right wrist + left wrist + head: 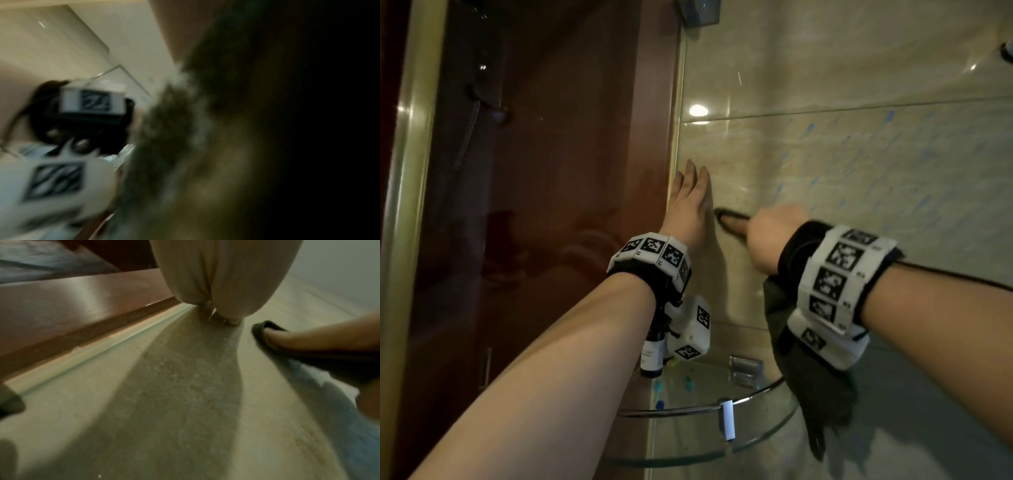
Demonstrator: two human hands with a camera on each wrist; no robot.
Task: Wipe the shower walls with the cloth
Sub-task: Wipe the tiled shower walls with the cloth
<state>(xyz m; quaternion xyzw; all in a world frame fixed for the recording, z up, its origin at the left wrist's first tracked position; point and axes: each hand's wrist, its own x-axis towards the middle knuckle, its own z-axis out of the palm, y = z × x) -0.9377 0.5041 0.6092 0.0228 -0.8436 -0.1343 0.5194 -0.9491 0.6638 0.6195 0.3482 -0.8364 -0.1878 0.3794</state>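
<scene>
Dark, soft cloth (815, 387) hangs limp below your right hand (774, 233), whose fingers press its top against the tiled wall (859, 164) mid-frame. Bunch more fabric into your palm. Your left hand (690, 202) lies flat, fingers straight, beside it.

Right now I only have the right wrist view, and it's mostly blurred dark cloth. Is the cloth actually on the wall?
Observer: Yes. The right hand holds the dark cloth against the beige tiled wall; the rest of the cloth hangs below the wrist.
Operator: And the left hand?
Observer: The left hand lies flat on the wall, fingers straight, just beside the cloth.
Operator: Anything below?
Observer: A glass corner shelf with a brown bottle on it.
</scene>
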